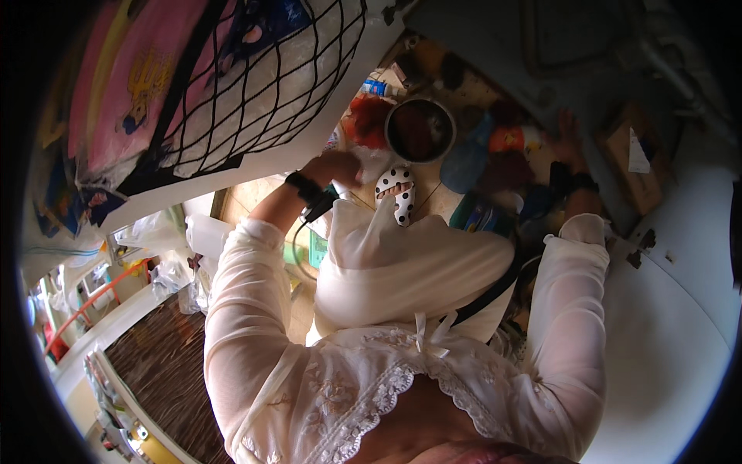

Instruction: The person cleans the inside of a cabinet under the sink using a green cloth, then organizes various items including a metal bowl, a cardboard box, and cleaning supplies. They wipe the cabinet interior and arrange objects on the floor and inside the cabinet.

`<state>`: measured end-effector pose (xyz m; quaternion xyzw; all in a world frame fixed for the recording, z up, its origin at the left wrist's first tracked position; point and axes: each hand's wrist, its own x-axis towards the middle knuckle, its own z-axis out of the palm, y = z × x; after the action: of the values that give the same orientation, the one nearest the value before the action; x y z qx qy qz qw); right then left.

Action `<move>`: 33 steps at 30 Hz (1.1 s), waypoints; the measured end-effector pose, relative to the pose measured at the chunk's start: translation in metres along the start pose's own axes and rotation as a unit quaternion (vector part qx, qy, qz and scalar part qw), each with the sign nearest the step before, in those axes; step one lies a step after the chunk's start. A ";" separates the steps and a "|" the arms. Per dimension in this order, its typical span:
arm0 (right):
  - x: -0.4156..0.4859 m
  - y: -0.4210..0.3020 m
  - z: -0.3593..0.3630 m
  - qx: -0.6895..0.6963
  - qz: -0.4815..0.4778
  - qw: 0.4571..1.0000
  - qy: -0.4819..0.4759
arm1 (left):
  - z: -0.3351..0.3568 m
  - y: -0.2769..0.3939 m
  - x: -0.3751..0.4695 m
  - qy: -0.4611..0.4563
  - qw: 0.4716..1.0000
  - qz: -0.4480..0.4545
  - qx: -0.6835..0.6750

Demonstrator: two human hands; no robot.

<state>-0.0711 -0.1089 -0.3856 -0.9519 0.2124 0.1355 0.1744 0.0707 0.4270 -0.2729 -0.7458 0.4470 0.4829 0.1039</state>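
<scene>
My left hand [339,170] is low over the tiled floor, blurred, with its fingers curled. It is beside a clear plastic bag [374,158] and a red bundle [371,123]; whether it grips anything is unclear. A dark metal pot [419,130] with something dark inside stands on the floor between my hands. My right hand [567,139] reaches along the edge of a dark grey panel [571,64], fingers stretched out and nothing visible in them. Below it are a red and orange packet [506,139] and a blue cloth-like item [462,165], partly in shadow.
My foot in a polka-dot slipper [396,194] is just in front of the pot. A blue-labelled bottle [377,87] lies behind. Overhead at left hangs a black net [261,87] with packages. At right are a cardboard box [629,162] and a pale curved panel [672,325].
</scene>
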 end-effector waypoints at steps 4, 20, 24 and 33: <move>0.000 0.006 0.007 0.013 -0.010 0.999 0.028 | -0.062 -0.002 0.084 0.297 0.949 -0.075 -0.069; -0.017 -0.026 -0.021 0.015 0.055 0.998 -0.029 | -0.101 -0.018 0.114 0.413 0.866 -0.279 0.040; -0.018 -0.030 -0.022 0.013 0.071 0.997 -0.026 | -0.141 0.012 0.088 0.593 0.782 -0.163 -0.098; -0.021 -0.035 -0.024 0.004 0.074 0.997 -0.019 | -0.277 0.007 0.170 0.644 0.751 -0.097 -0.113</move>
<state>-0.0687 -0.0812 -0.3470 -0.9300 0.2797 0.1649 0.1721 0.2617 0.1638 -0.2675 -0.9256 0.2759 -0.0774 -0.2471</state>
